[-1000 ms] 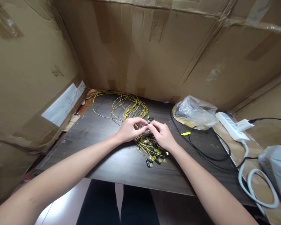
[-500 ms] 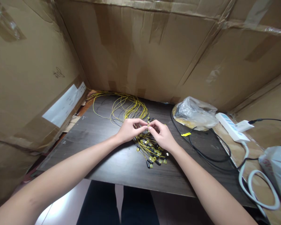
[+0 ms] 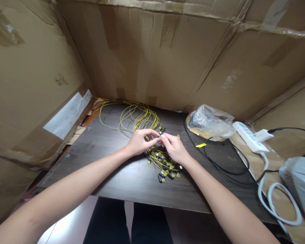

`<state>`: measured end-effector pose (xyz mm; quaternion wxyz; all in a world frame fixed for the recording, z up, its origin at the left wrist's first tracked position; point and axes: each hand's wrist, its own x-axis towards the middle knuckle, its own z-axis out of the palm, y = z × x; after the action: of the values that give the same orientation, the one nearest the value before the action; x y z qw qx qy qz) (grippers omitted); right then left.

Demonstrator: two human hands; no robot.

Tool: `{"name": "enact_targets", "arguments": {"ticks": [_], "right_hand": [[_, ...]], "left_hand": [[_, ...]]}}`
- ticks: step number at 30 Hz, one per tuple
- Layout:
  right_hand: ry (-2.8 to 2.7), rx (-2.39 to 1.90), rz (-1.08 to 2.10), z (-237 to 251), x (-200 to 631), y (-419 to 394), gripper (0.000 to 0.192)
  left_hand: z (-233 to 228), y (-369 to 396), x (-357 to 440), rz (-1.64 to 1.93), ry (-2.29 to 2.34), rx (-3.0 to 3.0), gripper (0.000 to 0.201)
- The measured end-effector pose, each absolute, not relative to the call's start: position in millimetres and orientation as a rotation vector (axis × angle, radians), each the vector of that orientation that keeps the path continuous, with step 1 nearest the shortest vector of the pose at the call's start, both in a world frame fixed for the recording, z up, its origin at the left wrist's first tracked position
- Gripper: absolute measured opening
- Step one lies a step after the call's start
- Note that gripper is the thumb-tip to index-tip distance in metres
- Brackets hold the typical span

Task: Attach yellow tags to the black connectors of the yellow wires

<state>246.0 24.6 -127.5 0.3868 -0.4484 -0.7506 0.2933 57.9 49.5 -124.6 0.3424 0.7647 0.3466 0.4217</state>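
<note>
From my remote station I note, at far left, a cardboard wall (image 3: 27, 88) of creased brown board with a white paper label (image 3: 67, 115) stuck on it; it and the taped panels behind fence the work area on three sides. The dark wood-grain table (image 3: 112, 169) lies between them, matte and flat. On its far left part sits a loose coil of thin yellow wires (image 3: 132, 117), springy and glossy, fanned out so that the strands run toward the middle, where their ends gather. There the left hand (image 3: 139, 142) has its fingers curled narrow, thumb and forefinger pinched on one small connector end (image 3: 159, 137); I judge this grip steadies the piece. The right hand (image 3: 175, 148) meets it fingertip to fingertip, also pinched narrow on the same end, so the part is held between both hands just above the table. Below the hands lies the heap of connector ends (image 3: 166, 167), small black plugs with yellow tags, touching one another. Right of that, a small yellow tag (image 3: 200, 145) lies alone beside a black cable (image 3: 223, 166). Further right sits a crumpled clear plastic bag (image 3: 210, 122), then a white power strip (image 3: 246, 137) with its thick white cord (image 3: 277, 206) looped near, and another plastic bag (image 3: 298, 186) at the edge.
</note>
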Motion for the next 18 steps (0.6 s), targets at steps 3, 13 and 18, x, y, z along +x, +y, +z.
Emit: {"name": "enact_targets", "arguments": {"ticks": [3,13,18], "right_hand": [[-1.917,-1.139,0.727,-127.7,245.4,24.2,0.046],[-1.945,-1.144,0.632,-127.2,244.3,25.1,0.042],[-1.938,-1.143,0.639,-127.6,244.9,25.1,0.040]], "left_hand": [[-125.1,50.0,57.9,1.085,0.909,1.969,0.013],[-126.2,50.8,56.9,1.095,0.907,1.911,0.017],[-126.9,50.8,57.2,1.090,0.941,1.913,0.016]]}}
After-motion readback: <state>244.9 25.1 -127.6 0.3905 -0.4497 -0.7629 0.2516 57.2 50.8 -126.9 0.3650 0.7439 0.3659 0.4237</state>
